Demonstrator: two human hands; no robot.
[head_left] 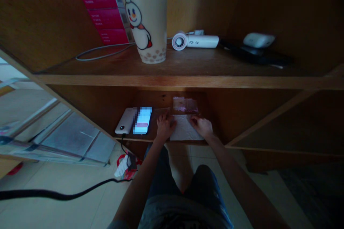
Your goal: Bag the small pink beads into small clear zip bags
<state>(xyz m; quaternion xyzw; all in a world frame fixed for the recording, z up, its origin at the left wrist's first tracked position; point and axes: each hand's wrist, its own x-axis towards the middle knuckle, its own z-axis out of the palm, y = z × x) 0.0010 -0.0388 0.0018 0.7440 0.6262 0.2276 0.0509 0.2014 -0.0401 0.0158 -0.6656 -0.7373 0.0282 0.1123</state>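
Observation:
My left hand (165, 127) rests on the left edge of a white paper sheet (185, 129), and my right hand (201, 127) lies on its right edge. The sheet sits on a low wooden shelf (161, 139). Just behind it is a clear plastic bag (185, 105) with something pinkish inside. Left of my left hand, a lit smartphone (142, 120) lies beside a white power bank (125, 121). In this dim view, I cannot tell whether either hand grips the sheet.
On the shelf above stand a large printed cup (146, 21) of milky drink, pink boxes (103, 12), a white handheld fan (195, 41) and a white case (258, 40). A black cable (53, 195) runs across the tiled floor.

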